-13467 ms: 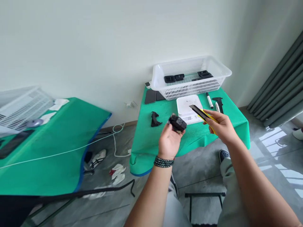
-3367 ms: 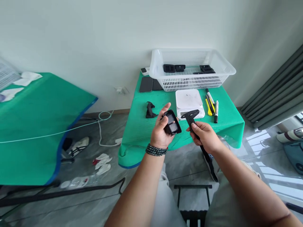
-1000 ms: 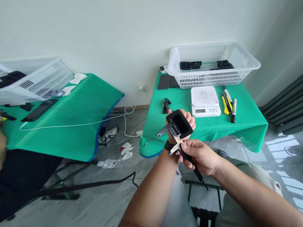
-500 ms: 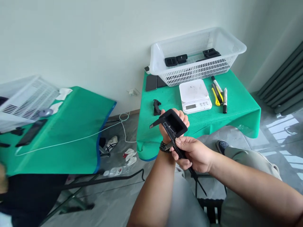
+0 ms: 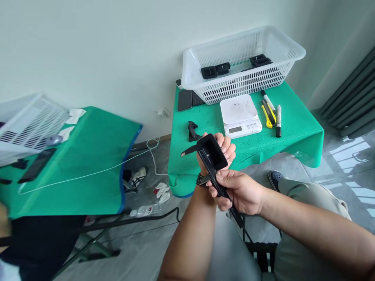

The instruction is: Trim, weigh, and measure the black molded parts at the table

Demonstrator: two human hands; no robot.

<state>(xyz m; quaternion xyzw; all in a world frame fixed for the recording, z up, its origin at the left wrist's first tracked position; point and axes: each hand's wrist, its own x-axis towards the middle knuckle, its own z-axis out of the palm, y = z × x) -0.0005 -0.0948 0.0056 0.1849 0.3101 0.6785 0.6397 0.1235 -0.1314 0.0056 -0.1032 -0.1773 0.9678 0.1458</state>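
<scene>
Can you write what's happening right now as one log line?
left hand: holds black box | right hand: holds caliper against box | scale: on green table

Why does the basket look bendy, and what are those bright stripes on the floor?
Head view: the wide lens curves the white basket; daylight makes bright stripes on the floor at right; the caliper and black part look sharp; the lower left corner is blurred.

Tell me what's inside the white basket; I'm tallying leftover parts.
The white basket holds black frame parts: two side by side at left, a small stack at right. Its near wall hides part of the floor, so no exact count.
</scene>
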